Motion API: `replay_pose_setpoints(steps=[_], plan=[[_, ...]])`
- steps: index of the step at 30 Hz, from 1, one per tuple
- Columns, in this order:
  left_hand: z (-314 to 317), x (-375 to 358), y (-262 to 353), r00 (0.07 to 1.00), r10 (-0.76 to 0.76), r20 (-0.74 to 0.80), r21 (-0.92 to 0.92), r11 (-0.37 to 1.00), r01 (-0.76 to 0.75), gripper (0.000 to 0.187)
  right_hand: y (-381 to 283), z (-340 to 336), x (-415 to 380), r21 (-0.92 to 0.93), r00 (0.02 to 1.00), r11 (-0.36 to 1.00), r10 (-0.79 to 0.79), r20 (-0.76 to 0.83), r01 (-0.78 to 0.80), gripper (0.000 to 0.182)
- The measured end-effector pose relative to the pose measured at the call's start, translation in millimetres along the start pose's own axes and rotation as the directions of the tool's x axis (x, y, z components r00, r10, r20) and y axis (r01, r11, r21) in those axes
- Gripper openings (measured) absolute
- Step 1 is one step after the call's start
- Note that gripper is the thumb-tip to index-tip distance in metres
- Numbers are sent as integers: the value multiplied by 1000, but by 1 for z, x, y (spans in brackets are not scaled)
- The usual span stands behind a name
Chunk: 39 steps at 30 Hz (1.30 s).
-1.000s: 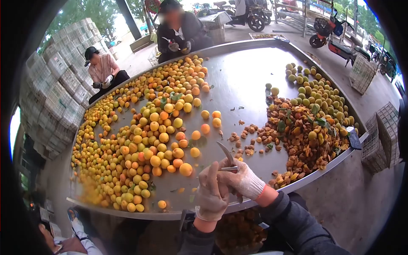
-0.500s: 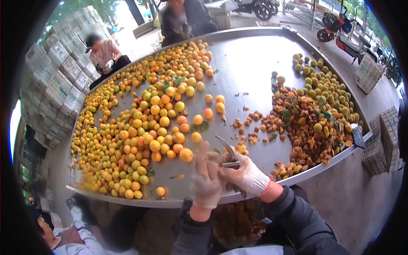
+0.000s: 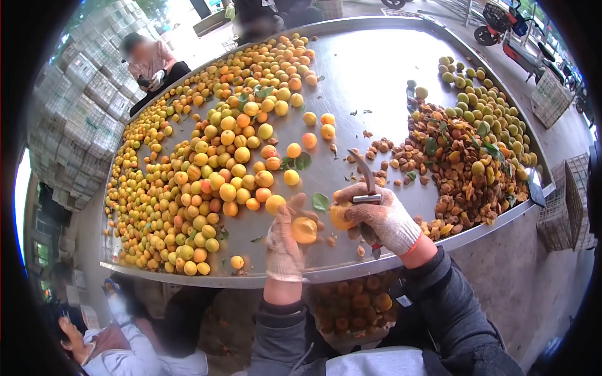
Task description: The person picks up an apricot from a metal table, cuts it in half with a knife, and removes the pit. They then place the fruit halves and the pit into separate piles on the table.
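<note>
My left hand [image 3: 287, 241], in a stained white glove, holds a yellow apricot [image 3: 304, 230] at its fingers, near the table's front edge. To its right my gloved right hand [image 3: 379, 216] grips a small curved knife [image 3: 362, 168], blade pointing up and left, and also has a yellow-orange piece of fruit [image 3: 341, 217] against its fingertips. A green leaf [image 3: 320, 202] lies on the metal between the hands. Many whole apricots [image 3: 213, 169] cover the left side of the table. Brown pits and fruit scraps [image 3: 448, 182] are heaped on the right.
The metal table [image 3: 370, 69] has a raised rim. Greener fruits [image 3: 486, 113] lie along its right side, near a phone-like object [image 3: 535, 187]. A container of fruit [image 3: 357, 307] is below the front edge. Co-workers sit at the far left, the back and lower left. Crates [image 3: 567, 203] stand right.
My hands have moved apart. Fruit now shows in my left hand and at my right fingertips. The knife has shifted right and points more upward. The view has shifted slightly.
</note>
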<state>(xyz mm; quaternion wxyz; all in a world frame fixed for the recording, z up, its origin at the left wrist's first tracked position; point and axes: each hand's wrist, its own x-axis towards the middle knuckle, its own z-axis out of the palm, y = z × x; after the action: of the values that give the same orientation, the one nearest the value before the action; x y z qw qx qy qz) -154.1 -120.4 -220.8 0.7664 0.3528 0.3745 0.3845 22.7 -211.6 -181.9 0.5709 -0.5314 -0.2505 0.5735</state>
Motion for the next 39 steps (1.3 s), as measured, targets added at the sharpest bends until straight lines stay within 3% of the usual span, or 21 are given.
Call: replay_pose_setpoints(steps=[2, 4, 6, 8, 9, 11, 12, 15, 16, 18, 24, 25, 26, 28, 29, 30, 32, 39], plan=[[-6, -1, -2, 969, -131, 210, 55, 991, 123, 58, -1, 1, 0, -41, 1000, 999, -2, 9, 3, 24], [-4, -4, -10, 943, -160, 293, 87, 986, 141, 55, -7, 7, -2, -221, 982, 973, -27, 185, 68, 23], [-5, -8, -12, 910, -187, 371, 122, 981, 152, 53, 2, 13, 2, -271, 985, 956, -66, 161, 109, 26], [-3, -15, -6, 919, -145, 366, 286, 957, 37, 49, 14, 17, 10, -257, 916, 882, -401, 28, 395, 23], [2, -18, 0, 917, -144, 372, 284, 958, 35, 49, 12, 14, 10, -261, 914, 880, -405, 26, 397, 23], [11, -21, 8, 907, -203, 369, 109, 979, 175, 43, -4, 14, 3, 24, 954, 981, -180, -239, 191, 18], [11, -21, 7, 905, -208, 372, 108, 978, 180, 43, -6, 11, 4, 22, 953, 982, -178, -245, 189, 18], [8, -18, 3, 921, -235, 311, 170, 967, 189, 39, -9, 4, 12, 420, 853, 785, -248, -459, 455, 26], [7, -18, 1, 918, -240, 315, 155, 968, 199, 41, -11, 5, 8, 448, 826, 720, -316, -468, 529, 23], [11, -18, -4, 909, -255, 330, 147, 965, 217, 42, -13, 6, 5, 344, 740, 692, -416, -528, 635, 21], [20, -24, -12, 929, -255, 267, 170, 962, 214, 41, -6, 19, -2, 205, 678, 685, -544, -494, 699, 19], [26, -26, -10, 927, -266, 266, 159, 960, 230, 42, -4, 15, 1, -279, 480, 584, -799, -362, 762, 16], [29, -27, -10, 924, -278, 264, 148, 958, 246, 43, -1, 15, 1, -279, 480, 584, -799, -363, 762, 16], [25, -25, -14, 913, -267, 309, 99, 964, 248, 43, 1, 22, -1, 23, 662, 744, -579, -476, 668, 16], [24, -24, -15, 901, -253, 353, 49, 966, 253, 45, -2, 25, 2, 295, 711, 672, -503, -491, 679, 16], [26, -25, -16, 900, -255, 354, 51, 966, 254, 45, -3, 23, 6, 295, 710, 671, -502, -494, 680, 16], [36, -28, -20, 962, -88, 259, 283, 959, 11, 46, -3, 18, 17, 382, 725, 666, -360, -587, 640, 18], [36, -26, -24, 985, 34, 169, 361, 928, -94, 38, -1, 9, 27, 591, 822, 626, -150, -549, 509, 21]])
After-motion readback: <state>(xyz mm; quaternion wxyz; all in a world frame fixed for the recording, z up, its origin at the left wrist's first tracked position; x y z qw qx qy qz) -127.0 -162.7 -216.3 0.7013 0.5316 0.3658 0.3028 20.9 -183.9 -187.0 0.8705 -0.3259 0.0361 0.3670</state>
